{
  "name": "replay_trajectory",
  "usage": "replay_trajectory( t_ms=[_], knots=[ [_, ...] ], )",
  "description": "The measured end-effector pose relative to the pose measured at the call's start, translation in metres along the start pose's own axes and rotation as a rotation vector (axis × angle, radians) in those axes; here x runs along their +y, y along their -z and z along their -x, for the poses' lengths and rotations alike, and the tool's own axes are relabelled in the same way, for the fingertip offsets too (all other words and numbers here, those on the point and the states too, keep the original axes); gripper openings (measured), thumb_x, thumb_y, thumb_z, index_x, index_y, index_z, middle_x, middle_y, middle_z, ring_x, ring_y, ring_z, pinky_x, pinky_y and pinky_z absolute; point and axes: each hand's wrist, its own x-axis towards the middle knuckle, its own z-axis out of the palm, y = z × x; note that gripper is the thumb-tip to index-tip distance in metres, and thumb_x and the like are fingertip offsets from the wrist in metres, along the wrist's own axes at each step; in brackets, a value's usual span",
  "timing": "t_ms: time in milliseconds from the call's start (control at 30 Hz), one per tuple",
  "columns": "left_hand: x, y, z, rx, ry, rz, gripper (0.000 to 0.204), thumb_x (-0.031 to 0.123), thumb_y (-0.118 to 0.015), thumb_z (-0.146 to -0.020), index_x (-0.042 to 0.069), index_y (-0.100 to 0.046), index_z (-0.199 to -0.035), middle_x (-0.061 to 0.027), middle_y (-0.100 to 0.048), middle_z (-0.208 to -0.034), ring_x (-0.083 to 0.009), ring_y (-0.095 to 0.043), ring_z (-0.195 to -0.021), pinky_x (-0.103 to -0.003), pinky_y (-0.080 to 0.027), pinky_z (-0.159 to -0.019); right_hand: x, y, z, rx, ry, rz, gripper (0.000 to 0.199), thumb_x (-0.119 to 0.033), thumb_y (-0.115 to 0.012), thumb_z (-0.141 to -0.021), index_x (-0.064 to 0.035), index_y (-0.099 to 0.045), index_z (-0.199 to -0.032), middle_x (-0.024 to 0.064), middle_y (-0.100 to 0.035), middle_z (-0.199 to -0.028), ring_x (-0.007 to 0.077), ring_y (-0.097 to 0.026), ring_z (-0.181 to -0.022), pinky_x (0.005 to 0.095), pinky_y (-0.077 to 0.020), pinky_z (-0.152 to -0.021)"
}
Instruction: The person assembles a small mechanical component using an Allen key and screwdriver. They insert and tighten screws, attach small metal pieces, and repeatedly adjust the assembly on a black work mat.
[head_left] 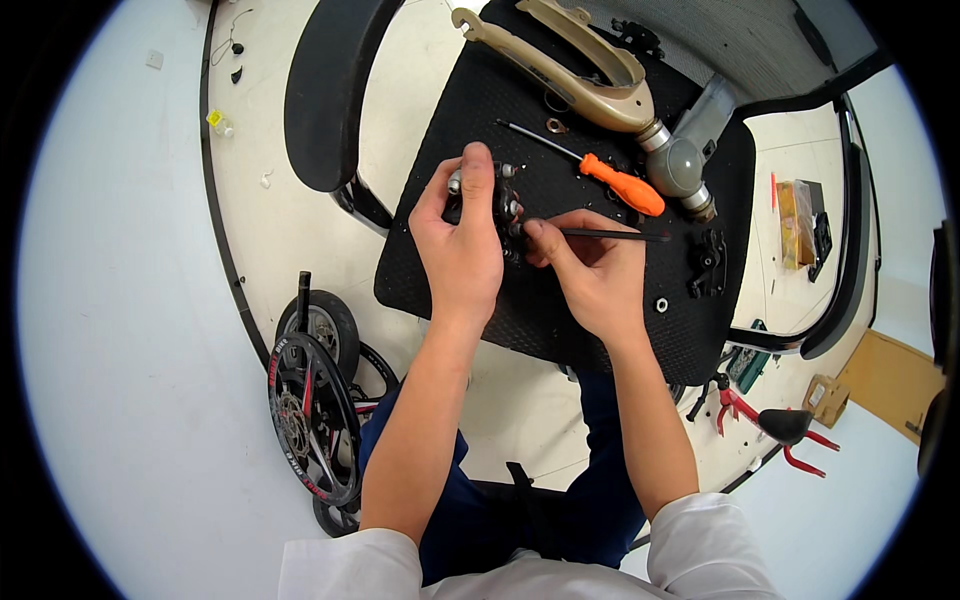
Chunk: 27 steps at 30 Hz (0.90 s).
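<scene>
Two hands work on a small black metal part (505,215) at the middle of a black mat (520,300).

The left hand (462,245) is closed around the part, thumb up along its near side, holding it just above the mat; the right hand (590,270) pinches a thin black tool (610,234) between thumb and fingers, its tip touching the part's right side (the tool's exact kind is too small to tell). Just beyond the hands lies an orange-handled screwdriver (600,175), and behind it a beige frame piece (570,65) joined to a grey tube (685,160). A black bracket (708,262) and a small washer (661,304) sit on the mat to the right. Down left, on the floor, stand small wheels (310,420) with red-trimmed rims; to the lower right lies a red-and-black part (775,425).
</scene>
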Motion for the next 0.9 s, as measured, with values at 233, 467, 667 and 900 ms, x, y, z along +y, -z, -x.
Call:
replay_trajectory(
  t_ms=[233, 467, 667, 900],
  knots=[
    [0.001, 0.000, 0.000, -0.018, 0.006, -0.020, 0.034, 0.037, -0.056, -0.100, 0.003, -0.059, -0.095, -0.0032, -0.058, -0.073, -0.0105, -0.056, -0.065, -0.024, -0.044, -0.060, 0.002, 0.004, 0.000, -0.045, 0.200, -0.079, 0.010, 0.005, -0.069, -0.083, 0.0043, -0.071, -0.093, 0.0108, -0.071, -0.093, 0.0156, -0.068, -0.087, 0.0286, -0.0559, -0.080],
    [-0.004, 0.002, -0.001, -0.024, -0.009, -0.048, 0.035, 0.038, -0.057, -0.099, 0.003, -0.059, -0.095, -0.0029, -0.058, -0.073, -0.0106, -0.056, -0.065, -0.024, -0.044, -0.060, 0.010, 0.014, -0.010, -0.168, 0.300, -0.137, 0.014, 0.008, -0.069, -0.081, 0.0053, -0.071, -0.095, 0.0129, -0.071, -0.096, 0.0170, -0.068, -0.089, 0.0298, -0.0557, -0.085],
    [-0.002, 0.003, -0.001, -0.014, -0.049, -0.092, 0.036, 0.038, -0.058, -0.099, 0.003, -0.060, -0.095, -0.0025, -0.058, -0.073, -0.0105, -0.056, -0.065, -0.025, -0.045, -0.060, 0.001, 0.007, -0.005, -0.013, 0.028, -0.066, 0.010, -0.002, -0.074, -0.083, 0.0048, -0.072, -0.090, 0.0091, -0.072, -0.083, 0.0132, -0.069, -0.076, 0.0249, -0.0560, -0.072],
    [-0.007, 0.004, -0.001, -0.007, -0.116, -0.184, 0.036, 0.039, -0.058, -0.099, 0.002, -0.060, -0.095, -0.0023, -0.058, -0.073, -0.0107, -0.056, -0.064, -0.025, -0.045, -0.061, 0.003, 0.008, -0.002, 0.009, 0.104, -0.093, 0.012, -0.002, -0.075, -0.082, 0.0044, -0.073, -0.092, 0.0098, -0.072, -0.083, 0.0122, -0.068, -0.072, 0.0241, -0.0557, -0.069]
  ],
)
